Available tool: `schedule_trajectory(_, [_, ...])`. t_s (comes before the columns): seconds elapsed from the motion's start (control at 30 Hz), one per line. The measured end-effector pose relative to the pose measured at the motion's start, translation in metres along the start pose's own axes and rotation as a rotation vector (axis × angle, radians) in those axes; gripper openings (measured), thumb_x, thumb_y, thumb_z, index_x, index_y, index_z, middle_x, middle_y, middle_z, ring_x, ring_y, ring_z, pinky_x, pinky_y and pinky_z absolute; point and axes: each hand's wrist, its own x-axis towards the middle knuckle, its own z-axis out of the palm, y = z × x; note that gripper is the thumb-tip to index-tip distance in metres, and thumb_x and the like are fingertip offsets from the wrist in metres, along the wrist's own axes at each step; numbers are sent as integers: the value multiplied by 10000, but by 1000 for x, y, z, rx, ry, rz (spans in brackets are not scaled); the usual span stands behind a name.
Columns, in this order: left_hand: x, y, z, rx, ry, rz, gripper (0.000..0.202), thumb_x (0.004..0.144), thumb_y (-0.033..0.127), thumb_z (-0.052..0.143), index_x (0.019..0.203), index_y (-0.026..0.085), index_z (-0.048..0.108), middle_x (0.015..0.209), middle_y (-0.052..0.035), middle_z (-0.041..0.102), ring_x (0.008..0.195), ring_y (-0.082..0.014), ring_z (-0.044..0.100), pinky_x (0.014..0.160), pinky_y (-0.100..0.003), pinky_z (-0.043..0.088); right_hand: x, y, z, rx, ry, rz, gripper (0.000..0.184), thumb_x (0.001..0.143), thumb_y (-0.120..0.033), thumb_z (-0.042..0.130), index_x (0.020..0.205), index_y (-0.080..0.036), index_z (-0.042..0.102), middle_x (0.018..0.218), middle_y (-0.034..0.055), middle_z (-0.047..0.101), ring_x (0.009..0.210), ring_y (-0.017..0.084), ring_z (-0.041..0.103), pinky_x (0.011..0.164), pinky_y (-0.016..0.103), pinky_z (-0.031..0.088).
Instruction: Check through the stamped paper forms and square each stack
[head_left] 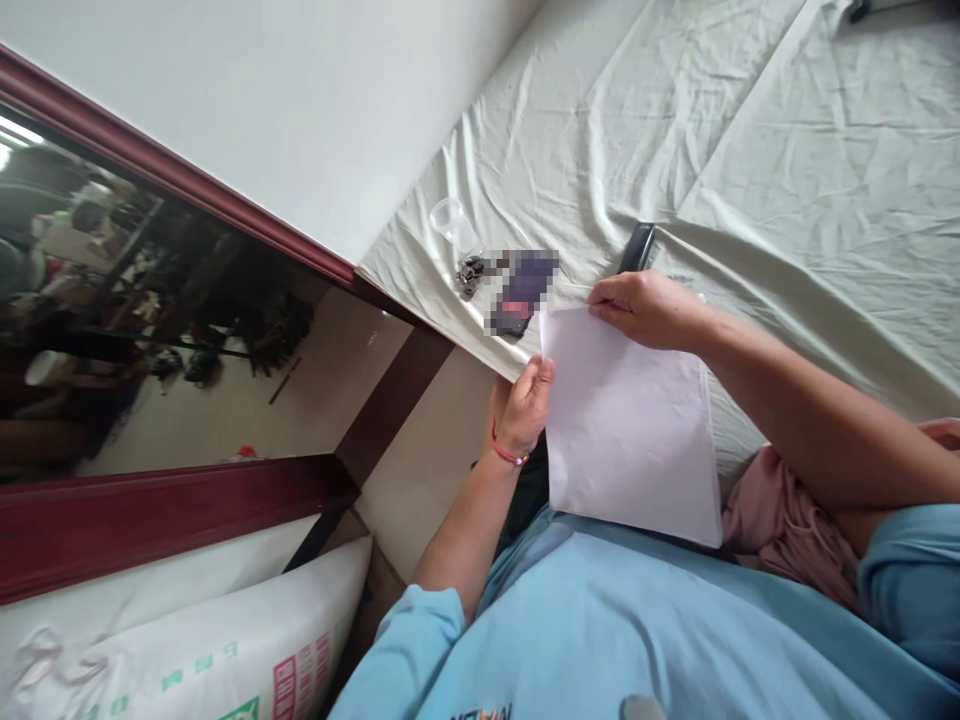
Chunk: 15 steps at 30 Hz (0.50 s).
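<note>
A stack of white paper (630,430) rests against my lap, close to my blue shirt. My left hand (527,405), with a red bracelet at the wrist, grips the paper's left edge, thumb on top and fingers out of sight beneath. At the far edge my right hand (637,308) pinches the paper between thumb and fingers. Just beyond the right hand lies a black elongated object (637,247), its near end covered by that hand. A dark phone-like item (523,295), partly blurred out, lies on the sheet beyond my left hand.
A pale wrinkled sheet (720,150) covers the bed-like surface. Near its left edge are a bunch of keys (470,274) and a clear plastic cup (448,217). A red-brown framed mirror (187,480) stands left, with a white printed sack (225,640) below it.
</note>
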Motion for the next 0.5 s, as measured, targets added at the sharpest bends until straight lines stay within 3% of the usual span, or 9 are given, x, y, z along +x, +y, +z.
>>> schedule_trajectory(0.2, [-3,1,16,-16,-94,-73,687,800,801,875,1042,160,820,1010,-106,855,1229,-367,780,1069,-487,658,5,7,8,-56,-9,-111,362,1062,-280,482,1073,-155,822,1087,135,804,982,259,694,897,353,479])
schedule_trajectory(0.3, [-2,-2,17,-71,-122,-106,737,741,791,925,1098,154,820,1053,-109,863,1231,-362,788,1048,-477,674,5,7,14,-146,38,-172,445,1101,-272,410,1160,-149,834,1135,154,802,1043,283,670,994,395,467])
schedule_trajectory(0.5, [-2,-6,18,-99,-116,-115,769,743,817,904,1120,153,810,1080,-116,871,1206,-352,804,1027,-454,678,3,7,18,-240,-26,-233,434,1130,-283,397,1110,-206,823,1039,120,787,1009,270,639,941,390,443])
